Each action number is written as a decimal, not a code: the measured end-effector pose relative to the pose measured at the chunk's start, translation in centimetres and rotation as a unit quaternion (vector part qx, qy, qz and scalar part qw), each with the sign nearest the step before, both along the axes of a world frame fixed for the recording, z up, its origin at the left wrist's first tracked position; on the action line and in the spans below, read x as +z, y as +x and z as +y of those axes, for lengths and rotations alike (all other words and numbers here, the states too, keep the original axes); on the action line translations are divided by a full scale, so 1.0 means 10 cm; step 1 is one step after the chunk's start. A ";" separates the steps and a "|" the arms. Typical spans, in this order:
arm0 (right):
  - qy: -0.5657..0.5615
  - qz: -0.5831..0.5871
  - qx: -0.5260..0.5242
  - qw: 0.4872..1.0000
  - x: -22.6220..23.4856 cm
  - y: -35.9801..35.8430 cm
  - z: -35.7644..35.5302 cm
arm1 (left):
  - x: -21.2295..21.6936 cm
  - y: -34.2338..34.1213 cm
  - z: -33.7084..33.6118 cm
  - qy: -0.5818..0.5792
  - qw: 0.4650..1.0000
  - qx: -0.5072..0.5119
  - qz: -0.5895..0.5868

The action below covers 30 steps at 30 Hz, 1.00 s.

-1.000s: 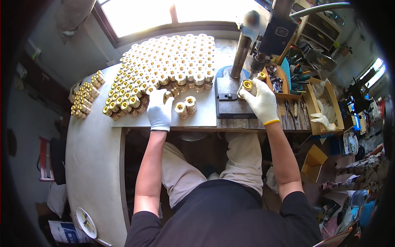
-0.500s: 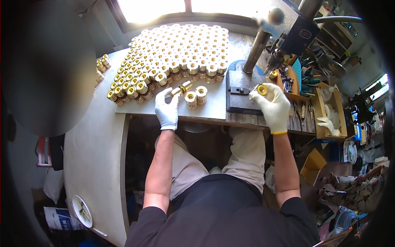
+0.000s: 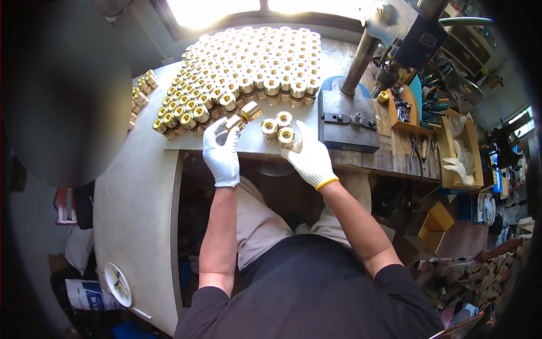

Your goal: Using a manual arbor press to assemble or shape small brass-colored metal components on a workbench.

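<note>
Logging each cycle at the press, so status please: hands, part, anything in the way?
Left hand holds a brass fitting. Right hand sets another fitting beside two loose ones. Press base bare.

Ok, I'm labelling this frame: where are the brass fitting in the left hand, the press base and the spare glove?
brass fitting [image 3: 244, 114], head view, on its barrel.
press base [image 3: 347, 118], head view, on its flat top.
spare glove [image 3: 456, 166], head view, on its palm.
</note>
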State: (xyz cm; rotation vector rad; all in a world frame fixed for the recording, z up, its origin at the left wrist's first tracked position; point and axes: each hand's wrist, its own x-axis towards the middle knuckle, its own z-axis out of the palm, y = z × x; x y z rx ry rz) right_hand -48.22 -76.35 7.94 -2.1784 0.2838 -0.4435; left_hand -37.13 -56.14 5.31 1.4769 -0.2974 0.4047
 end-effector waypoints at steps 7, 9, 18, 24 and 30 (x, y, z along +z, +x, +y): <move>-0.049 -0.001 0.029 0.998 -0.23 0.21 -0.18 | 0.40 -0.23 -0.26 -0.019 0.997 -0.078 -0.003; -0.036 -0.013 0.021 0.999 -0.26 0.19 -0.18 | 0.46 -0.30 -0.41 -0.020 0.993 -0.117 -0.003; 0.115 0.071 0.037 0.990 0.00 -0.79 -0.22 | 0.30 -0.31 -1.47 0.097 0.968 -0.231 0.023; 0.160 0.064 -0.017 0.985 -0.09 -1.41 -0.55 | 0.63 -0.30 -2.07 0.214 0.949 -0.216 -0.085; 0.216 0.049 -0.039 0.974 -0.15 -1.51 -0.68 | 0.96 -0.30 -2.55 0.354 0.896 -0.247 -0.108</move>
